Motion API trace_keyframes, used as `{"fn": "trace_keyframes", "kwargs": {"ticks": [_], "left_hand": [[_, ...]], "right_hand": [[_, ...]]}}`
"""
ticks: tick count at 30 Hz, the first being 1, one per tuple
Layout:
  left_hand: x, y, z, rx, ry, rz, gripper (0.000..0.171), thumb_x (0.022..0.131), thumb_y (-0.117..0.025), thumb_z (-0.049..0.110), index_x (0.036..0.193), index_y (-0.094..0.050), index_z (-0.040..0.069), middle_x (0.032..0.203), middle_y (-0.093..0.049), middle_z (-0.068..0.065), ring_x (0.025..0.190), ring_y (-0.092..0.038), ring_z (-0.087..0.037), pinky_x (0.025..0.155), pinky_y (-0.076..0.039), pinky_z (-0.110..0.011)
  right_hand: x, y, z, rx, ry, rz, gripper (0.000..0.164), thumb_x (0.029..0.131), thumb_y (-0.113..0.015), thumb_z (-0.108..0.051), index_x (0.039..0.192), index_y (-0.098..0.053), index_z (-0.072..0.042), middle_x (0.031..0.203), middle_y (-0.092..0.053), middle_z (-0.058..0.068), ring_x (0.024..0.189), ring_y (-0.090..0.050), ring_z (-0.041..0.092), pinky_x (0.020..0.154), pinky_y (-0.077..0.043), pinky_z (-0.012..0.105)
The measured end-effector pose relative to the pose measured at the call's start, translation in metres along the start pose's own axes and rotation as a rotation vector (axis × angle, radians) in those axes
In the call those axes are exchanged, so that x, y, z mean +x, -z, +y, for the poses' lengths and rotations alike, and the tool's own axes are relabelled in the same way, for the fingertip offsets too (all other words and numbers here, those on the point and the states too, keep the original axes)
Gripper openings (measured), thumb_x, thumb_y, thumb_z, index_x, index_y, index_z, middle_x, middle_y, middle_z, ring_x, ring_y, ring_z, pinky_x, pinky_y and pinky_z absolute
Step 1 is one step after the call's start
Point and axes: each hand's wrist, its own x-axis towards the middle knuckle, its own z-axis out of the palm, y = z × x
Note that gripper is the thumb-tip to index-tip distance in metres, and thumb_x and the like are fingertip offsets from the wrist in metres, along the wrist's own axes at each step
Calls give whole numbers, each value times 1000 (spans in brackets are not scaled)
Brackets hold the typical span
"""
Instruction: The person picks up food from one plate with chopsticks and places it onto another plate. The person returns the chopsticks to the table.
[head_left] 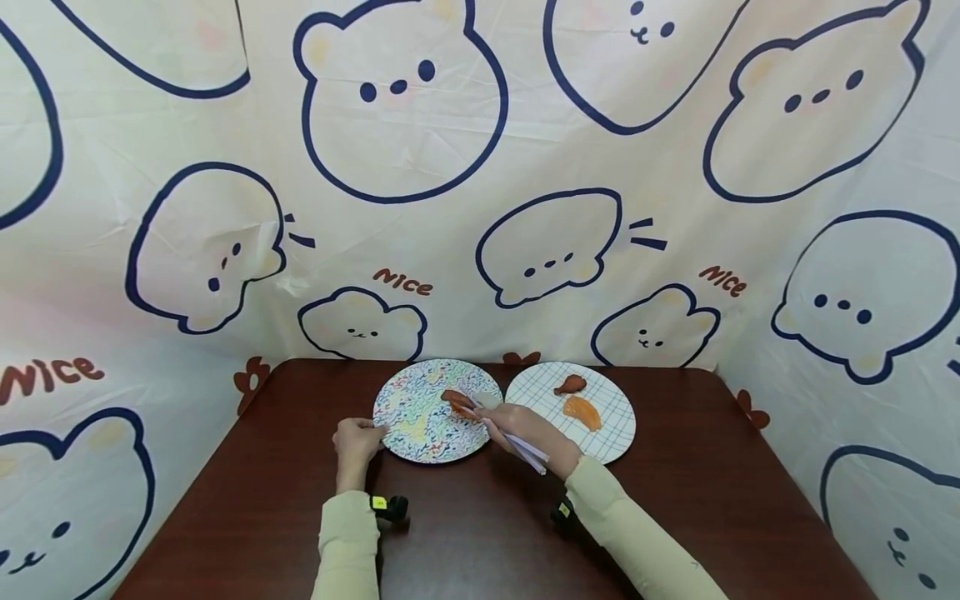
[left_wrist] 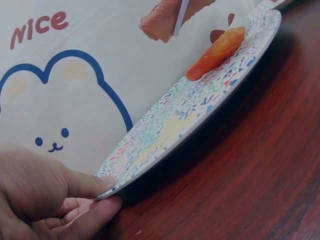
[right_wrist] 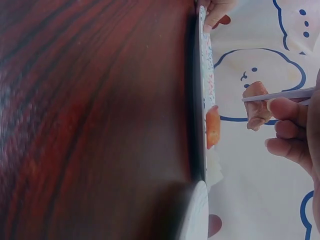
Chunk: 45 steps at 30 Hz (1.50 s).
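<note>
My left hand [head_left: 357, 442] pinches the near left rim of a round plate [head_left: 411, 429] with multicoloured speckles, thumb and fingers on either side of the edge in the left wrist view. My right hand [head_left: 534, 429] holds a pair of pale chopsticks [head_left: 531, 454]. Between their tips hangs a brown piece of meat [right_wrist: 256, 102], like a chicken drumstick, raised above the speckled plate. Under it on that plate lies an orange-red food piece [left_wrist: 217, 54]. A whitish piece [head_left: 490, 400] is at the plate's right side, partly behind the chopsticks.
Right beside it stands a white plate [head_left: 538, 385] with a grid pattern, carrying a small brown drumstick [head_left: 571, 384] and an orange segment-like piece [head_left: 582, 412]. Both plates stand near the back edge of the dark wood table [head_left: 465, 533]. A printed curtain [head_left: 450, 242] hangs behind.
</note>
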Motion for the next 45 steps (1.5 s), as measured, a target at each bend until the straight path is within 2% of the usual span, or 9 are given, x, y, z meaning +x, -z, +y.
{"fn": "trace_keyframes", "kwargs": {"ticks": [5,9,17,21,25,30,33,39,45], "left_hand": [[0,0,2,1,2,3,27,89,-73,9,105,-70,-13,88,-69,-23,65,-67,-21,62,-55,-37],[0,-1,3,8,-1,5,27,89,-73,9,104,-70,-13,95,-69,-28,66,-69,-22,63,-56,-38],[0,-2,4,3,-1,3,26,90,-74,9,103,-70,-13,106,-66,-33,65,-71,-22,64,-58,-38],[1,-2,3,7,2,2,26,90,-73,10,103,-70,-13,101,-67,-31,66,-71,-22,63,-57,-38],[0,-1,1,5,4,3,27,90,-72,8,106,-69,-14,104,-66,-33,66,-70,-23,64,-57,-39],[0,-1,0,6,3,6,28,90,-72,8,108,-69,-14,107,-65,-33,66,-70,-23,66,-57,-40],[0,-2,1,8,4,12,28,90,-72,8,107,-69,-13,105,-66,-32,66,-69,-23,65,-57,-39],[2,-4,1,4,1,12,27,90,-73,9,106,-69,-13,100,-67,-29,64,-68,-21,64,-57,-39],[2,-5,0,2,-7,20,27,90,-73,8,105,-69,-14,96,-68,-29,62,-68,-20,62,-56,-38]], "right_hand": [[3,-5,-3,-10,17,32,28,99,-58,-8,122,-72,1,97,-75,9,79,-69,14,74,-58,27],[7,-7,-5,24,13,-7,30,98,-58,-6,125,-70,2,97,-75,10,80,-68,16,75,-58,29],[12,-10,-12,131,-58,-94,32,102,-53,-9,127,-68,3,121,-73,15,96,-70,22,90,-58,32],[14,-13,-13,173,-95,-122,30,105,-50,-10,122,-71,1,107,-76,12,87,-68,19,82,-57,27],[14,-17,-14,135,-116,-171,31,106,-47,-12,122,-71,-1,87,-74,7,73,-60,13,73,-54,21],[14,-23,-11,88,-90,-190,30,104,-50,-12,123,-71,-3,88,-75,4,73,-61,8,73,-53,18],[15,-25,-10,103,-83,-191,28,104,-51,-11,119,-72,-3,90,-76,4,76,-64,8,74,-53,19],[15,-27,-8,98,-96,-212,31,107,-46,-16,117,-74,-6,104,-77,5,86,-68,9,81,-56,23],[17,-24,-10,91,-73,-188,29,106,-49,-15,118,-73,-5,98,-77,4,80,-66,10,76,-55,23]]}}
